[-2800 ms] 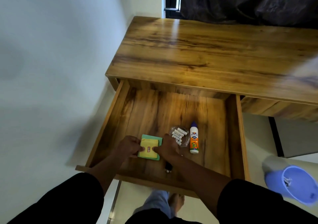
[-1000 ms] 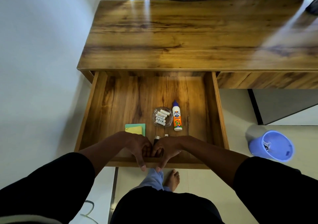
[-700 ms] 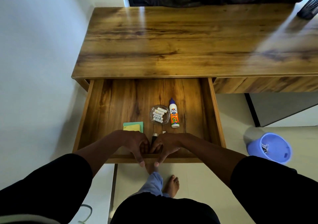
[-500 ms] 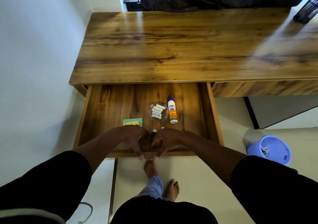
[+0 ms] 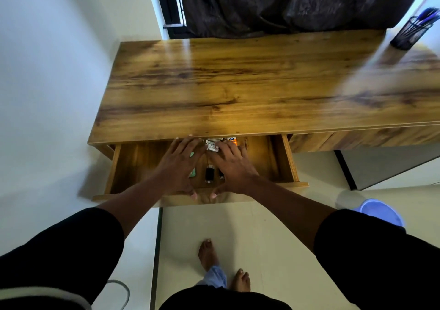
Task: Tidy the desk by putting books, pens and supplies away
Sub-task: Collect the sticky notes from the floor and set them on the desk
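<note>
Head view. Drawer at 6 o'clock under the tabletop, roughly half pushed in. Left hand and right hand lie flat over the drawer's middle, fingers straight and spread, pinching nothing, thumbs down at the front panel. Each grip is open and pressing, not holding.

Between the hands: a small black flash drive. Green sticky notes peek from under the left hand. At the fingertips, 12 o'clock: clear dish of batteries and glue bottle, half under the tabletop edge.

Judgement: drawer is stiff, heavy wood; best pushed at the front panel. Loose contents are light and may roll. Fingers near the tabletop edge risk pinching.

Mesh pen holder at 2 o'clock; blue bin on the floor at 4 o'clock.
</note>
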Motion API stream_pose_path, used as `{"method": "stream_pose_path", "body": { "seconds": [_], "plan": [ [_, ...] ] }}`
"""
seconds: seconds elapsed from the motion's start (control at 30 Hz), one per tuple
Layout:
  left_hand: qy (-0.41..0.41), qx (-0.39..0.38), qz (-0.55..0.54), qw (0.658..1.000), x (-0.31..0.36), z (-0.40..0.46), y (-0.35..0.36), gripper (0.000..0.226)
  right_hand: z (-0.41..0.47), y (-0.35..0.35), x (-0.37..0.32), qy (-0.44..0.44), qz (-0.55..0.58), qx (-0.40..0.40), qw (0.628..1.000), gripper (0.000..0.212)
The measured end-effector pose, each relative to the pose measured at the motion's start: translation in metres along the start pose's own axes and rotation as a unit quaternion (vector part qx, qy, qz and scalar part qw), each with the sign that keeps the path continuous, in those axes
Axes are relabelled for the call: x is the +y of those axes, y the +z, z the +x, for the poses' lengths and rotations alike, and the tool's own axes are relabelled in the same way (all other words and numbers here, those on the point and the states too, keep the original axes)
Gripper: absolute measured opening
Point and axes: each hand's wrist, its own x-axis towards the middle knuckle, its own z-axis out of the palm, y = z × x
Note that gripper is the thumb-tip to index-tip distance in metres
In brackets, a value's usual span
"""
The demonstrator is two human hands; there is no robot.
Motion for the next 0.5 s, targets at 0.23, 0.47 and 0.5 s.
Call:
{"method": "stream_pose_path", "body": {
  "seconds": [0.23,0.47,0.5],
  "plan": [
    [-0.064,-0.058,-0.013,0.996,-0.008,0.029,-0.012,0.158,0.036,-0.011,0.012,0.040,-0.033,-0.081,0.995,0.151],
    [-0.067,-0.091,-0.020,0.993,-0.014,0.051,-0.028,0.148,0.059,-0.014,0.026,0.032,-0.079,-0.073,0.994,0.141],
    [-0.065,-0.089,-0.024,0.994,-0.014,0.051,-0.029,0.144,0.058,-0.014,0.027,0.027,-0.080,-0.059,0.995,0.137]
  ]
}}
